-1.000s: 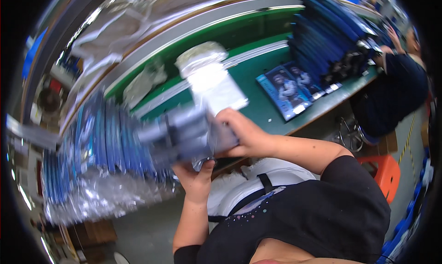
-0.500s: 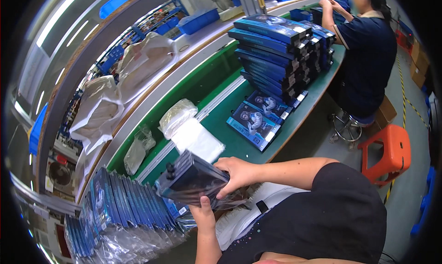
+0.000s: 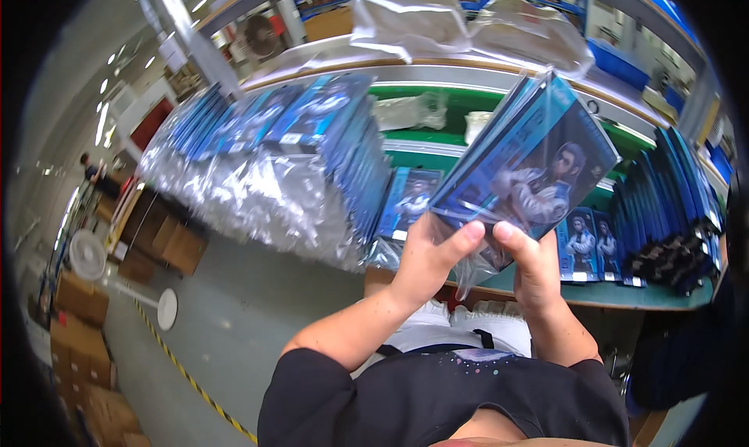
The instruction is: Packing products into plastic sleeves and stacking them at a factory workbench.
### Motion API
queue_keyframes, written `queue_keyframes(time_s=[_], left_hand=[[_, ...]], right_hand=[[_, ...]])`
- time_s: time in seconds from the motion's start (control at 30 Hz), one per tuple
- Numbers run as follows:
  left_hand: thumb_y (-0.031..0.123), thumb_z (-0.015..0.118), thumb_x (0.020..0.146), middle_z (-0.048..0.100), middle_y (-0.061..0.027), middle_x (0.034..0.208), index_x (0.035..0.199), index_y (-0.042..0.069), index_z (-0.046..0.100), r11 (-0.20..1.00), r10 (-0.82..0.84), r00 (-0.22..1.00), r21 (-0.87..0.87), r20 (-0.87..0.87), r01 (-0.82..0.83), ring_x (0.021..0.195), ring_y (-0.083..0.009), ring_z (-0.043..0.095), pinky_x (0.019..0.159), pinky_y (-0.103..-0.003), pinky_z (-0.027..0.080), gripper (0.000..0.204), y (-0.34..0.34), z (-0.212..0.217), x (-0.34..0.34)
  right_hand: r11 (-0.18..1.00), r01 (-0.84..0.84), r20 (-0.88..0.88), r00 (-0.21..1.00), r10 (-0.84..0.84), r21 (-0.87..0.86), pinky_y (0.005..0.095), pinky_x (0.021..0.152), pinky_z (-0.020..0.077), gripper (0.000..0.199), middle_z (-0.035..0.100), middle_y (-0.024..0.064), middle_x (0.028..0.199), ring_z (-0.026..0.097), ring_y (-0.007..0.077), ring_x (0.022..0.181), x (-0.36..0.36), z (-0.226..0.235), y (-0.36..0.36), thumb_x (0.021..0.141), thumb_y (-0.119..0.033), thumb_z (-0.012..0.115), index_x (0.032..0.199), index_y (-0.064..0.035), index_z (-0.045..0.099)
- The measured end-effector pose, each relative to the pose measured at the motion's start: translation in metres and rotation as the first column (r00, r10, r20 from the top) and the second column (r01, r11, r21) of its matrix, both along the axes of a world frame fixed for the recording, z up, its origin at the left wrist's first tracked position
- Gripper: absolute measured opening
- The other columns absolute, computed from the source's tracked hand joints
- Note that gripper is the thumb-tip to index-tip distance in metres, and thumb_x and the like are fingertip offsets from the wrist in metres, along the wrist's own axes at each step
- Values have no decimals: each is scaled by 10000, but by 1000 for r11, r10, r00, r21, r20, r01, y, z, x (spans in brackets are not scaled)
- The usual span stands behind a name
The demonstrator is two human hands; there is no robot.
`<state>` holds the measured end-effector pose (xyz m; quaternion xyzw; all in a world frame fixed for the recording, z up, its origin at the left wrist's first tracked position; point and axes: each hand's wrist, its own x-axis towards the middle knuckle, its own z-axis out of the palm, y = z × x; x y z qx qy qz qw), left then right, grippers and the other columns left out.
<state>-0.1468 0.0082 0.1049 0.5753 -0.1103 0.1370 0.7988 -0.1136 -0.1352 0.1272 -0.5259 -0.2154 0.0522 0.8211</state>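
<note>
Both hands hold a small stack of blue picture boxes (image 3: 530,162) in a clear plastic bag (image 3: 476,264), raised above the green bench (image 3: 624,291). The left hand (image 3: 425,260) has its grip closed on the stack's lower edge at about 7 o'clock, the right hand (image 3: 534,264) closed on it at 5 o'clock. Judging by the loose film below, it pays to keep the boxes squared and the thumbs flat on the cover, clear of the row of bagged boxes (image 3: 257,158) at 9 o'clock.

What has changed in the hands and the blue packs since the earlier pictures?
Both hands, left hand and right hand, raised the wrapped blue packs from low near the body to up in front of the camera, fanned upright. The grip of both hands on them stayed. The green bench keeps its stacks.
</note>
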Motion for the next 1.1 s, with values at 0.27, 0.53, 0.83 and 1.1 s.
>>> queue_keyframes(time_s=[0.27,0.53,0.83,1.1], left_hand=[[382,577,872,639,-68,1047,1090,128,581,907,284,958,-337,40,-255,919,-231,640,812,-375,535,335,55,66,-13],[414,624,842,634,-22,1060,1091,195,557,761,649,746,-108,149,-640,923,-195,616,670,-361,456,338,190,141,-45],[504,646,795,592,-28,905,957,174,596,562,805,545,10,-234,-827,763,-226,566,576,-345,503,371,309,117,-35],[567,516,855,596,-117,985,1181,103,519,496,864,391,405,-316,-768,771,-288,621,579,-424,552,566,336,118,-35]], right_hand=[[963,-185,257,938,233,-196,362,958,369,691,491,129,1215,465,213,1133,-5,40,31,774,-407,708,1265,-5,435],[985,-55,179,980,84,-162,298,906,377,520,514,77,1168,472,153,1071,27,8,-7,896,-461,547,1193,-36,503],[985,55,60,997,-46,-161,278,846,389,435,535,42,1041,489,119,989,43,-18,-23,907,-423,559,1115,-42,541],[971,96,31,995,-91,-219,309,863,396,379,566,69,1106,497,157,1054,54,-34,-30,936,-407,506,1083,-63,565]])
